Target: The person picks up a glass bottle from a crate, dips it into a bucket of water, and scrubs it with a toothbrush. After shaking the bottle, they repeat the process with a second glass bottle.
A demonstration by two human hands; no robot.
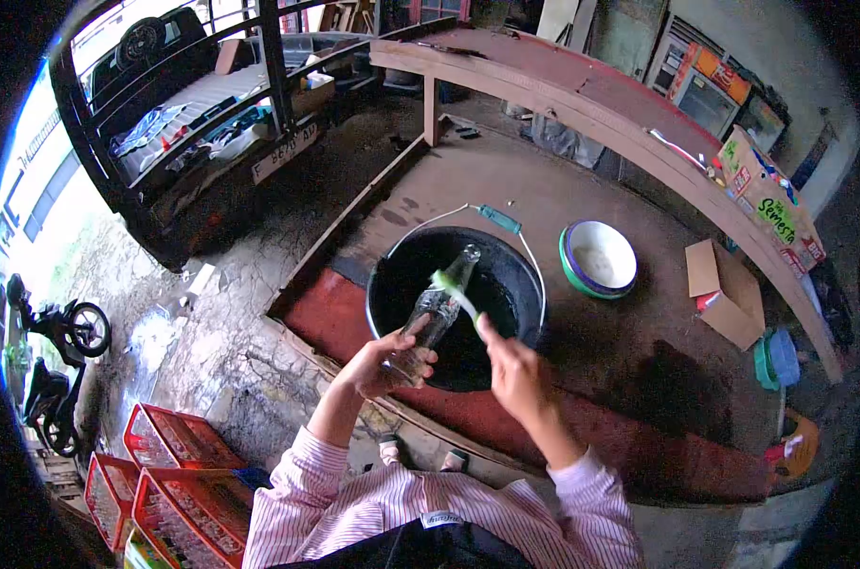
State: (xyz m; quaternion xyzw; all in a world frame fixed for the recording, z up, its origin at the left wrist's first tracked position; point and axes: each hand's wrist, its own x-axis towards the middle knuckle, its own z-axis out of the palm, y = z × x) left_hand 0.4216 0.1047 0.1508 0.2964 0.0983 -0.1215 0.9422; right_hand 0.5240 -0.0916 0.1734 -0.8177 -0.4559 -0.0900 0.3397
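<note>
Holding one clear glass bottle (434, 315) and one white-handled, pale-green-headed brush (459, 297)

Grips the bottle in the left hand (378, 368), with fingers closed, tilted over one round black plastic bucket (389, 284) with dark liquid (494, 299) inside. Clenches the brush in the closed fingers of the right hand (518, 375); cannot tell whether touching the bottle. Counts one stack of round white-and-green basins (612, 235) right of these fingers, three red plastic crates (193, 464), with clear contents, left of the left fingers.
</note>
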